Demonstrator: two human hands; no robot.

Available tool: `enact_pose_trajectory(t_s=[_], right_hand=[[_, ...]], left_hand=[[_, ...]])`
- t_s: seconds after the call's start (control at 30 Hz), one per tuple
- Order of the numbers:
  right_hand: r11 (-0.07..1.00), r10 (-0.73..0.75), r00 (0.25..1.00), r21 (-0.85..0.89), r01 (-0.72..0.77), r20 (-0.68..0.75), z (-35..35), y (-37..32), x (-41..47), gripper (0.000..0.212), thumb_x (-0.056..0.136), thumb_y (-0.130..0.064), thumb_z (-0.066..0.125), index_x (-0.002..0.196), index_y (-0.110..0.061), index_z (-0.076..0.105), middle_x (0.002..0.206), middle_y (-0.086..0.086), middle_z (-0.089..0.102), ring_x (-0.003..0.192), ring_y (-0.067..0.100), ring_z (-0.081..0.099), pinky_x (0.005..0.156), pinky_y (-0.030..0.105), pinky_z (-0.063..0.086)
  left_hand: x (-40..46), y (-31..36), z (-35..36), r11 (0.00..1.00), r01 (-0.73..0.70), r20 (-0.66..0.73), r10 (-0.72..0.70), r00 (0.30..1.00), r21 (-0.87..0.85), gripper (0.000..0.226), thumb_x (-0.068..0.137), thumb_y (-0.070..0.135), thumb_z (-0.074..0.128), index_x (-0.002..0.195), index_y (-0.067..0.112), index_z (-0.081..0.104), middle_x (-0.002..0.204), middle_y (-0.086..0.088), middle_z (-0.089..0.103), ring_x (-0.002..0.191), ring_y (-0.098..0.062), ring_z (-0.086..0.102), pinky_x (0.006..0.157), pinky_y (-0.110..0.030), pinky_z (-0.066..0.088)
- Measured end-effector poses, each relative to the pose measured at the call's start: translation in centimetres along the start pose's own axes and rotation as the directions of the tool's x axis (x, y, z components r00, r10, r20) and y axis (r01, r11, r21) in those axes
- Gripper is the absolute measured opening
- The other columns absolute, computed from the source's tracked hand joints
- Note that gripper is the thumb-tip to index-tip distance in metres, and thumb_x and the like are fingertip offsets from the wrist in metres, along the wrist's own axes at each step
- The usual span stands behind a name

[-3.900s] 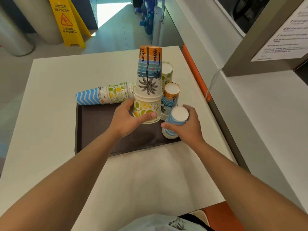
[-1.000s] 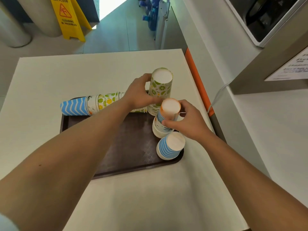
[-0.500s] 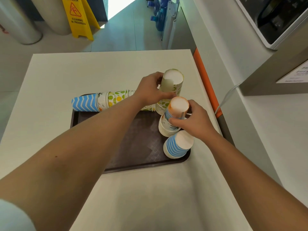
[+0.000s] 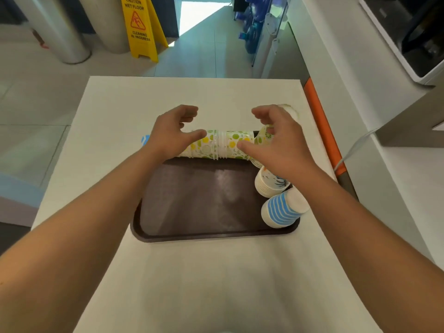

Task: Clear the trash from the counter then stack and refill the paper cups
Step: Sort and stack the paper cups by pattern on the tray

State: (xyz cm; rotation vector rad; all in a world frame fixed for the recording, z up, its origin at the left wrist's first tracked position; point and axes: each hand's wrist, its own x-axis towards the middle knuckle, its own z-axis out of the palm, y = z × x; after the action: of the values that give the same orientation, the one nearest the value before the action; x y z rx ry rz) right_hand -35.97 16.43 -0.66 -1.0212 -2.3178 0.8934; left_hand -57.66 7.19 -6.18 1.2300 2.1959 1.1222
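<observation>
Both hands, left hand and right hand, hover wide and empty over the lying sleeve of lemon-print paper cups at the brown tray's far edge. Light and crushable, it likely wants gripping at both ends. Upturned blue-striped cups and another stack crowd the right corner on the tabletop.

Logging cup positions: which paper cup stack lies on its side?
The long green-and-yellow dotted paper cup stack along the brown tray's far edge; the others stand upside down.
</observation>
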Motion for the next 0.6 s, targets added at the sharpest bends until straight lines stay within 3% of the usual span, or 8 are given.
enact_pose_trajectory(t_s=[0.13, 0.23, 0.47, 0.6], right_hand=[[0.954, 0.021, 0.958, -0.292, 0.066, 0.285, 4.2, 0.4, 2.3, 0.082, 0.072, -0.028, 0.08, 0.142, -0.013, 0.04, 0.137, 0.006, 0.044, 0.128, 0.022, 0.04, 0.099, 0.028, 0.035], [0.85, 0.091, 0.917, -0.51, 0.132, 0.389, 6.8, 1.7, 3.8, 0.086, 0.072, -0.024, 0.078, 0.144, -0.009, 0.033, 0.14, 0.011, 0.037, 0.131, 0.029, 0.034, 0.101, 0.037, 0.037], [0.754, 0.148, 0.914, -0.641, 0.142, 0.377, 10.1, 4.1, 5.9, 0.076, 0.07, -0.011, 0.077, 0.134, -0.006, 0.038, 0.133, 0.012, 0.038, 0.124, 0.029, 0.035, 0.09, 0.037, 0.044], [0.701, 0.138, 0.931, -0.697, 0.15, 0.339, 10.8, 4.5, 6.6, 0.057, 0.07, 0.001, 0.071, 0.12, -0.006, 0.045, 0.126, 0.012, 0.042, 0.119, 0.028, 0.037, 0.075, 0.03, 0.037]], left_hand=[[-1.5, -4.3, -3.1, 0.993, 0.095, -0.038, -0.093, 0.995, 0.072, 0.064, 0.078, 0.026, 0.081, 0.136, 0.017, 0.055, 0.135, 0.001, 0.06, 0.124, -0.015, 0.055, 0.101, -0.026, 0.041], [-2.1, -6.6, -4.3, 0.977, 0.168, -0.016, -0.167, 0.986, 0.132, 0.075, 0.078, 0.022, 0.08, 0.144, 0.017, 0.045, 0.146, -0.001, 0.05, 0.135, -0.018, 0.045, 0.105, -0.028, 0.034], [-0.5, -9.7, -4.2, 0.952, 0.166, 0.097, -0.197, 0.976, 0.257, 0.087, 0.077, 0.011, 0.076, 0.152, 0.009, 0.031, 0.153, -0.011, 0.039, 0.141, -0.025, 0.036, 0.109, -0.031, 0.031], [0.9, -11.1, -3.7, 0.938, 0.158, 0.158, -0.214, 0.964, 0.309, 0.084, 0.078, 0.009, 0.072, 0.151, 0.006, 0.031, 0.15, -0.016, 0.042, 0.139, -0.03, 0.039, 0.112, -0.037, 0.034]])
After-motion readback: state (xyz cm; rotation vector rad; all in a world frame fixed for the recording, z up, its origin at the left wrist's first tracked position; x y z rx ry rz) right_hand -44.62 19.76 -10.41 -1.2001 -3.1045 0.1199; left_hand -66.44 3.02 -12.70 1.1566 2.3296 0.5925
